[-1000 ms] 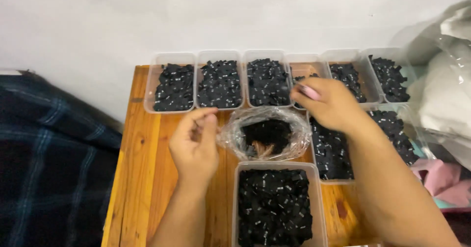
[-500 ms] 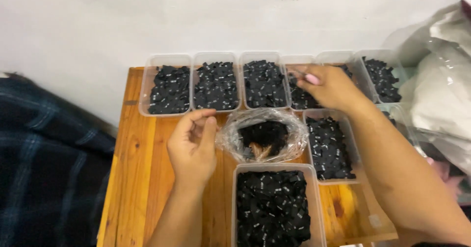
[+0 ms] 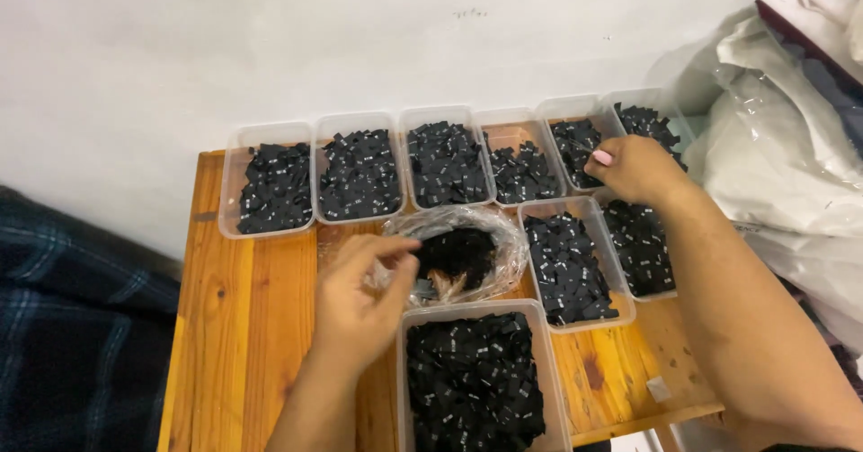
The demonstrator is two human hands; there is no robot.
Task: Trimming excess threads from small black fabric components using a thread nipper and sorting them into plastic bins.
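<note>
My left hand sits at the left rim of a crumpled clear plastic bag of small black tags, with thumb and fingers pinched on the plastic. My right hand reaches to the back row. Its curled fingertips dip into a clear tub of black tags, second from the right. What those fingertips hold is hidden. A full tub of tags stands right in front of me, touching the bag.
Several clear tubs of black tags line the back of the wooden table, and two more stand to the right of the bag. A white wall is behind, white plastic sacks lie at right, and dark plaid cloth at left.
My right hand has moved right along the back row, from the fourth tub to the one second from the right. My left hand has lowered slightly onto the bag's rim.
</note>
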